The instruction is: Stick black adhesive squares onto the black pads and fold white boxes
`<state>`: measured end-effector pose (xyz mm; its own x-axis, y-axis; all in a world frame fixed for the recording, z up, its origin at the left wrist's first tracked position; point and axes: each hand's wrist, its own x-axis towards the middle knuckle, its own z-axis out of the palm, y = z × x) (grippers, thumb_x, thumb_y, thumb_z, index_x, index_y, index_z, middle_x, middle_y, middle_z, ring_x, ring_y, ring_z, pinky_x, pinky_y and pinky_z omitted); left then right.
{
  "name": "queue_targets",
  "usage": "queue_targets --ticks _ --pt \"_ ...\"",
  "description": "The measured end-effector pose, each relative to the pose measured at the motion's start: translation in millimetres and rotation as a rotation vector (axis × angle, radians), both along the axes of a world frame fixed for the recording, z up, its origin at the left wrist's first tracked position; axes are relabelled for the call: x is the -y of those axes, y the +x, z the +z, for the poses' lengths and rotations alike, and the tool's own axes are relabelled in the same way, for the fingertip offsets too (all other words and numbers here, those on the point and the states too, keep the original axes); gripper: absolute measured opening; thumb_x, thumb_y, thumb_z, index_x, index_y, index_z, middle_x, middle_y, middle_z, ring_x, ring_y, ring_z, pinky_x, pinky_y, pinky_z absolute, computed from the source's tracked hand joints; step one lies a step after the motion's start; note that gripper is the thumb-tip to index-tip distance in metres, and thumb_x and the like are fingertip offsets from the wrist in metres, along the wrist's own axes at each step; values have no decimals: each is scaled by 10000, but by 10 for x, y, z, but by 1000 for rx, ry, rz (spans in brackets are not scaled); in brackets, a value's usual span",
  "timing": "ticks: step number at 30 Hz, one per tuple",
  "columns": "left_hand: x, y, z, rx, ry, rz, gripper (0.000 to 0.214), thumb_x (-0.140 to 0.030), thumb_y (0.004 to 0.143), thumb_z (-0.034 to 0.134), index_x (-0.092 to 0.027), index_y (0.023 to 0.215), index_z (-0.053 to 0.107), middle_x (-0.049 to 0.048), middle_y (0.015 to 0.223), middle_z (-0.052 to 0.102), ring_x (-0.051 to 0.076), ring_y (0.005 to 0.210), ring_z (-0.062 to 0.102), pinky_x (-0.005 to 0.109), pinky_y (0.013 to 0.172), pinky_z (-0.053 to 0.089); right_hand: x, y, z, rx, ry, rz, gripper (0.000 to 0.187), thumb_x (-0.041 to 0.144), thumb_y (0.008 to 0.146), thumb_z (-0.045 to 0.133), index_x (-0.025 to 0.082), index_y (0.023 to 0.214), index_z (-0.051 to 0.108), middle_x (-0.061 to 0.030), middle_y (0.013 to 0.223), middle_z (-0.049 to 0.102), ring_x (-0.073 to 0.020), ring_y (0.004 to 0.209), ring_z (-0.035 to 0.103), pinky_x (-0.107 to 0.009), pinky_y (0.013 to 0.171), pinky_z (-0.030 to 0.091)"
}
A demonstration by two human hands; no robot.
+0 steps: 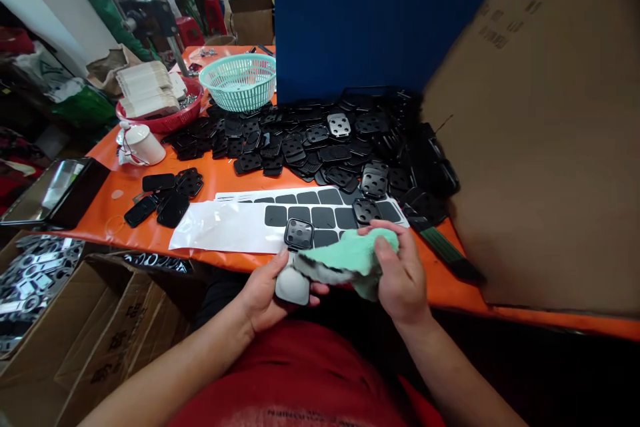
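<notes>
My left hand (265, 293) is closed round a small grey-white holder (293, 285) that carries a black square part with holes (299, 233) at its top. My right hand (400, 273) grips a green cloth (350, 257), which lies against the holder just below the black part. Both hands are over my lap at the front edge of the orange table (220, 177). Just beyond them lies a white sheet of black square stickers (300, 213).
A big heap of black perforated parts (320, 140) covers the middle of the table. A teal basket (240, 80), a red bowl with paper stacks (160, 107) and a white pot (140, 143) stand at back left. Cardboard (540, 133) leans at right. Boxes (60, 320) sit below left.
</notes>
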<state>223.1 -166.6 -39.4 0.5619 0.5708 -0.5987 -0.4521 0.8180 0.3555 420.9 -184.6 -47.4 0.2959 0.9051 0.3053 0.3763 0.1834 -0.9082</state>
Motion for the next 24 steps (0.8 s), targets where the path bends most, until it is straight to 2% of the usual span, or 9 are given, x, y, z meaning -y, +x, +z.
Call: queue_targets --ticks 2,4,6,8,10,12,17,21,24 --pt "-12 38 0 38 -9 40 444 -504 895 542 -127 1120 603 110 970 706 229 859 680 346 756 543 106 -108 62 131 53 112 327 309 939 507 201 1248 493 -114 1144 628 -229 988 617 -371 854 517" --pt "5 73 2 99 -25 72 497 -570 898 500 -137 1115 611 102 1002 700 230 953 663 354 847 526 184 -292 100 249 105 402 374 220 899 538 220 1271 504 -99 1157 645 -224 964 619 -370 847 517" --pt "41 100 5 158 -52 44 611 -672 859 472 -125 1082 626 114 1005 693 251 1020 642 371 912 502 189 -456 93 347 195 575 394 137 879 506 239 1259 528 -78 1135 680 -221 946 622 -399 862 504" --pt "81 112 6 186 -67 41 627 -695 846 469 -137 1083 632 105 1011 688 253 1063 624 380 963 474 136 -531 57 396 251 552 409 89 875 487 239 1253 534 -71 1149 692 -222 982 620 -438 919 470" --pt "112 105 0 190 -64 105 509 -618 888 477 -177 1086 635 66 1007 690 223 1079 616 359 996 448 89 -526 29 434 260 493 410 73 881 493 224 1260 525 -81 1173 688 -222 1025 617 -458 965 445" --pt "132 83 -20 202 -76 154 421 -542 926 464 -188 1061 647 48 995 693 197 1073 616 328 1000 440 101 -498 33 478 266 511 400 71 877 499 211 1250 534 -89 1163 691 -229 1038 617 -466 981 444" --pt "166 27 -99 298 -179 5 528 -552 901 485 -86 1087 650 113 1016 682 197 1039 619 290 973 445 240 -505 117 450 288 651 371 82 851 495 214 1186 587 -56 1029 724 -230 963 619 -403 893 519" --pt "189 11 -96 235 -98 122 411 -509 886 548 -150 1060 650 74 1024 688 203 1091 597 313 1028 402 211 -456 107 522 270 477 407 84 875 452 230 1234 574 -73 1062 711 -241 969 625 -433 875 528" --pt "193 16 -118 231 -95 104 494 -540 879 536 -105 1081 652 113 1021 692 219 1067 608 310 1015 404 223 -490 63 521 306 538 391 64 859 475 208 1205 585 -76 1039 714 -239 963 635 -413 871 534"
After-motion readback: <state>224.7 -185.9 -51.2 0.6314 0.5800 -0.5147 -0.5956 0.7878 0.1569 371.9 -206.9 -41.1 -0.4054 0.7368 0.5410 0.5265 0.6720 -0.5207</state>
